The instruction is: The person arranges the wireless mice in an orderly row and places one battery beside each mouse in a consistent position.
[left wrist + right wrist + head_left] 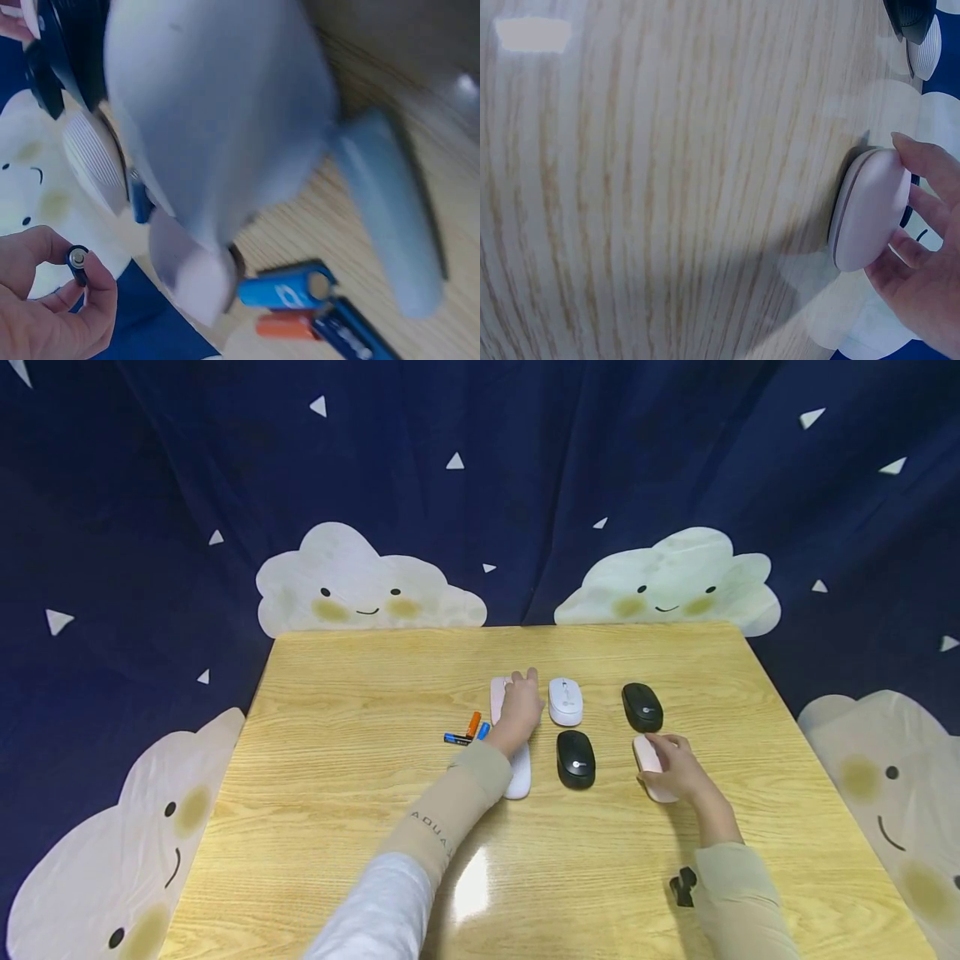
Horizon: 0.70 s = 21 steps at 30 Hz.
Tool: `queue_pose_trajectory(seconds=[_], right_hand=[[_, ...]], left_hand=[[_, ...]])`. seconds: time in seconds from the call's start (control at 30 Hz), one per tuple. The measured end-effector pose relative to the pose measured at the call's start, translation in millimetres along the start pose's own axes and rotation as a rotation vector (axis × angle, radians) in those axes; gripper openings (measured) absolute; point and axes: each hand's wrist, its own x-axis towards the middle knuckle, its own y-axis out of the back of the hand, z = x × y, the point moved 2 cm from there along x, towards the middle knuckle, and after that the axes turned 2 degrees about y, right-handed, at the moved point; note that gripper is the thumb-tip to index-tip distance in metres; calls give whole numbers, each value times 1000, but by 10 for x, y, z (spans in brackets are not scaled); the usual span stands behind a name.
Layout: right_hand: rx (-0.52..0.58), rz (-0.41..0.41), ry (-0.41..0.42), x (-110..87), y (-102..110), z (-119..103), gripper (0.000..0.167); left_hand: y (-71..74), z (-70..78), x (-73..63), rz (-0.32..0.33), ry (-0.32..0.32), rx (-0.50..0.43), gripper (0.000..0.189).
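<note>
My left hand [521, 710] is over the pink mouse [497, 697] left of centre. In the left wrist view, its thumb and finger pinch a battery [77, 257], end towards the camera. My right hand [681, 770] grips a pale pink mouse [654, 767] by its sides on the right. The right wrist view shows thumb and fingers round this mouse [874, 210]; whether it touches the table is unclear. Left of my left wrist lie an orange battery [473, 724], a blue battery [483, 731] and a dark battery with a blue end [456, 739].
A white mouse [566, 702] and a black mouse [576, 760] stand between the hands. Another black mouse [642, 707] is just beyond the right hand. A white mouse [517, 774] lies partly under the left forearm. The wooden table [337, 827] ends at a dark curtain [517, 485].
</note>
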Motion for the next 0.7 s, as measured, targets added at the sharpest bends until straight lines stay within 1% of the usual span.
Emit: queue_pose_trajectory(seconds=[0.1, 0.3, 0.47, 0.7], right_hand=[[0, 1, 1, 0, -2, 9, 76], [8, 7, 0, -1, -2, -8, 75], [10, -2, -6, -8, 7, -31, 74], [4, -7, -7, -8, 5, -22, 75]], left_hand=[[-57, 104, 24, -9, -16, -9, 47], [-116, 276, 31, -62, -31, -59, 48], [-178, 374, 35, -74, -24, -44, 43], [-251, 473, 38, -111, -15, -49, 42]])
